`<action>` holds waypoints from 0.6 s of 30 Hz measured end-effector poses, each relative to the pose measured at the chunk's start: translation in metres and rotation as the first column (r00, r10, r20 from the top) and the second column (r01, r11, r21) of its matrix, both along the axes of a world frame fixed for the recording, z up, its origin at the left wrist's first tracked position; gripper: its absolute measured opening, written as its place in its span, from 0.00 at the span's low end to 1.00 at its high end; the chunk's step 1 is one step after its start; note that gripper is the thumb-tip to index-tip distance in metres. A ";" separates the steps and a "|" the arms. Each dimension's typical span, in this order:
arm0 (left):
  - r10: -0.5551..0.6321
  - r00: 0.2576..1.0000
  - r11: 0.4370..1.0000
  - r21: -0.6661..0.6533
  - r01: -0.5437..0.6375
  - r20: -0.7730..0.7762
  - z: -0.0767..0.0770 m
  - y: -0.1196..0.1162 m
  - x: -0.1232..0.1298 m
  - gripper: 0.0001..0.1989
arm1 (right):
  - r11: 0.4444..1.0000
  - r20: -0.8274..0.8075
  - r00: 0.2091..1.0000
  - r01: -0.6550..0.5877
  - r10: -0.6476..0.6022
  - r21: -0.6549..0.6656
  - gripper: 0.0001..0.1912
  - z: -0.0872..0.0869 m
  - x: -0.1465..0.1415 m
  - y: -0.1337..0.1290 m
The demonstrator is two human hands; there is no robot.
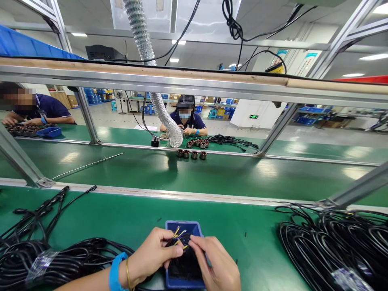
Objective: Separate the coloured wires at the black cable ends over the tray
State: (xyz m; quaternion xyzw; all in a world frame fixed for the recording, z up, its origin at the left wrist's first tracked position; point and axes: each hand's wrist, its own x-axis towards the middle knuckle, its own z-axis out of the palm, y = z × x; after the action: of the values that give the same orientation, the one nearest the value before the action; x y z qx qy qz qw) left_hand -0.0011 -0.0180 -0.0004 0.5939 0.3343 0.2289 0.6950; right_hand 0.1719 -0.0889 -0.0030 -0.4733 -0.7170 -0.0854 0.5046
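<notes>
At bottom centre, our left hand (156, 252) is grasping coloured wires (176, 231), seemingly mid-step; we cannot tell if our right hand (220, 260) is gripping anything. Lower-right cables (321, 242) are apparently waiting.

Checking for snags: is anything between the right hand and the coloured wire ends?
Nothing visible stands between the right hand and the coloured wire ends; the left hand holds them from the opposite side.

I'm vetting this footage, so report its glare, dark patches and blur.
Head view: pale glare on the glossy green work surface; head view: a dark patch below the silver flexible duct, shadow or reflection; head view: left hand fairly crisp, far-right background smeared.
</notes>
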 end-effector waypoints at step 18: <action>0.030 1.000 0.999 -0.019 -0.030 0.005 0.000 0.001 0.000 0.29 | 0.999 0.202 0.978 -0.049 0.043 0.024 0.18 0.002 0.008 0.005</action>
State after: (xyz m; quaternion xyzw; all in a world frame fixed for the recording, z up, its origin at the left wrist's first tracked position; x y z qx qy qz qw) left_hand -0.0010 -0.0170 -0.0007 0.5818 0.3434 0.2378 0.6979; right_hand 0.1798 -0.0842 -0.0005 -0.4382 -0.7737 -0.1316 0.4382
